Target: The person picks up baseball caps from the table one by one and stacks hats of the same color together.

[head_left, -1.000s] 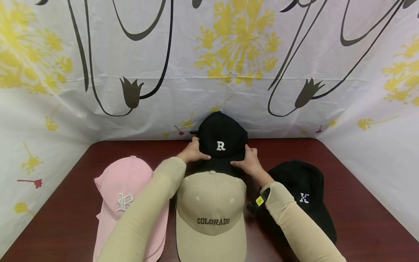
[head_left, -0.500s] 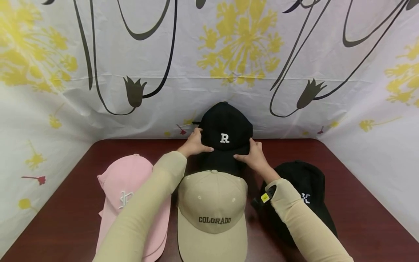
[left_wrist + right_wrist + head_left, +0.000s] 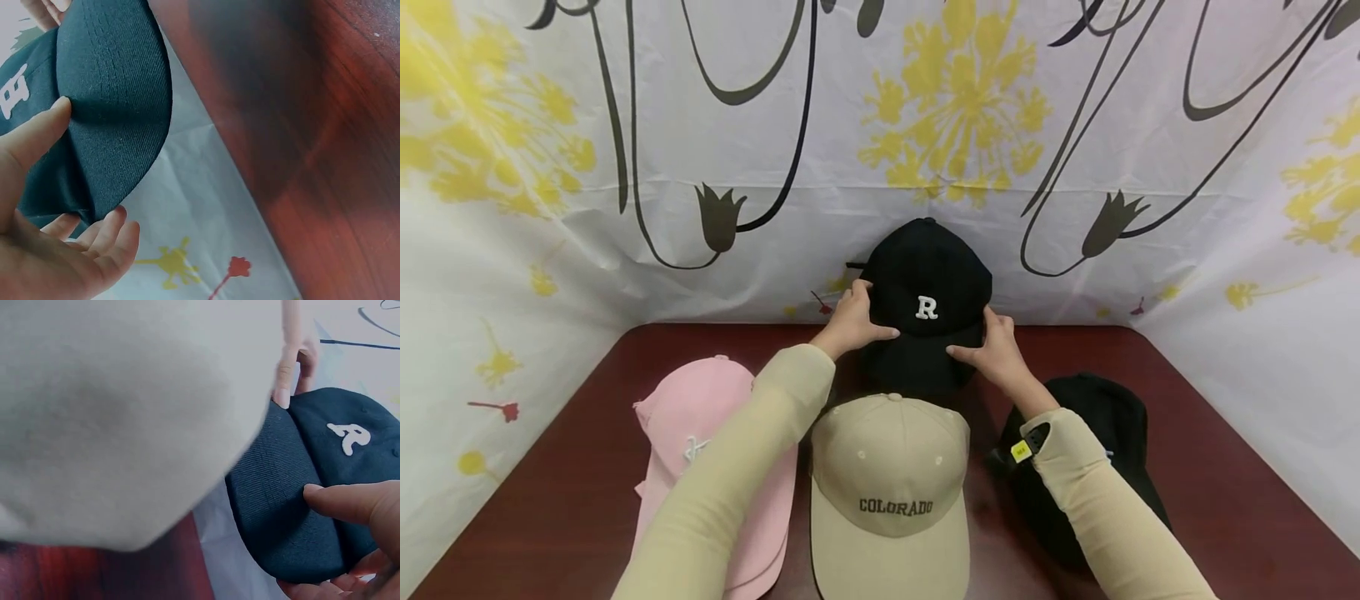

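Both hands hold a black cap (image 3: 925, 271) with a white letter R, near the back edge of the table. My left hand (image 3: 853, 321) grips its left side, thumb on top where brim meets crown and fingers underneath, as the left wrist view shows of the brim (image 3: 119, 112). On the other side my right hand (image 3: 996, 350) pinches the brim (image 3: 275, 494) the same way, thumb above and fingers below. In the left wrist view the brim stands clear of the table surface. A beige COLORADO cap (image 3: 891, 475) lies in front, between the forearms.
A pink cap (image 3: 700, 408) lies at the left, partly behind the left sleeve. Another black cap (image 3: 1097, 408) lies at the right under the right forearm. A patterned white sheet (image 3: 820, 217) hangs behind the dark red table (image 3: 1195, 467).
Both hands have raised the black R cap and shifted it slightly right in the head view. More of its brim shows above the beige cap. The other caps stay in place.
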A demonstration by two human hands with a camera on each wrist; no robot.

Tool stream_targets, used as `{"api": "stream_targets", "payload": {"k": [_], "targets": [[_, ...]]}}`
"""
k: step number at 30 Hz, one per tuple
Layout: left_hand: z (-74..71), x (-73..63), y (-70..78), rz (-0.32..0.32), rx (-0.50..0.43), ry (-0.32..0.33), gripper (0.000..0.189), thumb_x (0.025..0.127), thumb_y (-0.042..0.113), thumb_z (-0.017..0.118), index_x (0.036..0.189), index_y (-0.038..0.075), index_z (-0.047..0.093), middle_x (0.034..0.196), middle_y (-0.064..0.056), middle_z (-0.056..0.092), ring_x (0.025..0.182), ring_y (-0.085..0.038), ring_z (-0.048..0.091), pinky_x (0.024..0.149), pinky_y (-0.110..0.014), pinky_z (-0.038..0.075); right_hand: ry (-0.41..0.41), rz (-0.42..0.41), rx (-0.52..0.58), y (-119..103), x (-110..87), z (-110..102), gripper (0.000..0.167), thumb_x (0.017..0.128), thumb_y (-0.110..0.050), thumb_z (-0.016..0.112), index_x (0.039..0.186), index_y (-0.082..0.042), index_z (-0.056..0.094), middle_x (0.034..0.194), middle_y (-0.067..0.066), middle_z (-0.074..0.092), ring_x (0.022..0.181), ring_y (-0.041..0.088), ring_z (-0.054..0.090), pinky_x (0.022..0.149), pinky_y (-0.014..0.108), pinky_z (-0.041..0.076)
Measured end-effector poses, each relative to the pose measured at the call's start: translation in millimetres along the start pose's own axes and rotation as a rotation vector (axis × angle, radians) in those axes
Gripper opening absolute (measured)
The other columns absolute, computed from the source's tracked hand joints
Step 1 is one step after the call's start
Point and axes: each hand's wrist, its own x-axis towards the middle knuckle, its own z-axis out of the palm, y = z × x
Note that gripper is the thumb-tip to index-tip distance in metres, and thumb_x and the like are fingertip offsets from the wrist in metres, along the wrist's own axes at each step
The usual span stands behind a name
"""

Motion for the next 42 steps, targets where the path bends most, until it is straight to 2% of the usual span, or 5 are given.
{"api": "stream_targets", "payload": {"k": [10, 14, 21, 30, 42], "targets": [[-4.3, -8.3, 12.8, 0.01, 0.022, 0.035, 0.087, 0.077, 0.027, 0.075, 0.138, 0.0, 0.02, 0.135, -0.023, 0.033, 0.123, -0.034, 0.035, 0.098, -0.04, 0.033, 0.003, -0.036, 0.034, -7.0, -6.0, -12.2, 0.092, 0.08, -0.014, 0.071, 0.146, -0.001, 0.008, 0.133, 0.029, 0.018, 0.113, 0.043, 0.04, 0.094, 0.048, 0.036], [-7.0, -11.1, 19.0, 0.031, 0.036, 0.03, 0.087, 0.077, 0.03, 0.075, 0.138, 0.0, 0.02, 0.135, -0.023, 0.032, 0.123, -0.033, 0.035, 0.098, -0.04, 0.033, 0.021, -0.06, 0.007, -7.8, -8.6, -17.5, 0.091, 0.08, -0.015, 0.071, 0.146, -0.002, 0.01, 0.133, 0.029, 0.02, 0.117, 0.04, 0.034, 0.095, 0.048, 0.033], [-13.3, -15.9, 30.2, 0.05, 0.073, 0.054, 0.087, 0.077, 0.031, 0.075, 0.138, 0.001, 0.021, 0.135, -0.021, 0.032, 0.124, -0.032, 0.034, 0.098, -0.04, 0.033, 0.04, -0.091, -0.022, -14.0, -14.5, -26.7, 0.091, 0.08, -0.018, 0.071, 0.147, -0.005, 0.01, 0.132, 0.028, 0.022, 0.101, 0.037, 0.037, 0.085, 0.046, 0.034], [-22.7, -25.7, 46.2, 0.067, 0.115, 0.07, 0.086, 0.076, 0.031, 0.075, 0.137, 0.0, 0.022, 0.133, -0.021, 0.034, 0.122, -0.034, 0.035, 0.098, -0.041, 0.032, 0.046, -0.11, -0.012, -22.6, -23.2, -35.2, 0.092, 0.081, -0.017, 0.07, 0.147, -0.005, 0.007, 0.134, 0.029, 0.02, 0.1, 0.04, 0.042, 0.085, 0.048, 0.038], [-24.1, -35.3, 61.7, 0.065, 0.144, 0.077, 0.086, 0.077, 0.034, 0.074, 0.137, 0.001, 0.022, 0.131, -0.022, 0.034, 0.119, -0.033, 0.037, 0.095, -0.041, 0.036, 0.045, -0.127, -0.012, -30.0, -36.0, -49.8, 0.091, 0.082, -0.018, 0.069, 0.147, -0.006, 0.007, 0.135, 0.028, 0.018, 0.103, 0.041, 0.041, 0.088, 0.051, 0.037]]}}
